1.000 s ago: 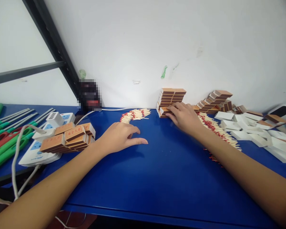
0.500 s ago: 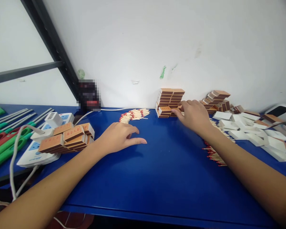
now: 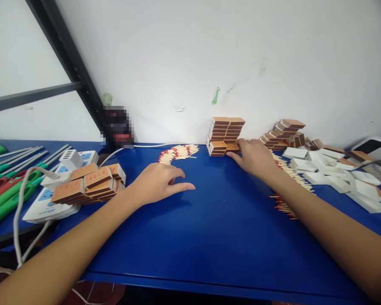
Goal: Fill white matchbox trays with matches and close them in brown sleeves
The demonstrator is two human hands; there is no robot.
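My right hand [image 3: 255,157] is closed on the right end of a matchbox [image 3: 232,147] in the front row of a neat stack against the wall. Its thumb lies along the front of that box and its other fingers are partly hidden. Left of it, touching or nearly so, is another matchbox [image 3: 217,148]; behind rises the taller stack of matchboxes [image 3: 227,127]. My left hand [image 3: 158,182] hovers or rests over the blue table [image 3: 190,241], holding nothing, thumb and fingers apart. Just beyond it lies a pile of red-tipped matches [image 3: 179,153].
More matches [image 3: 285,207] lie beside my right forearm. Farther right are leaning matchboxes [image 3: 281,133] and loose white trays [image 3: 333,169]. At left, matchboxes [image 3: 92,182] sit on a white power strip [image 3: 51,209] with cables, near green-handled tools [image 3: 12,186].
My right hand has moved slightly down and left, and the matchbox at its fingers sits lower, showing more of its front. My left hand has stayed in place.
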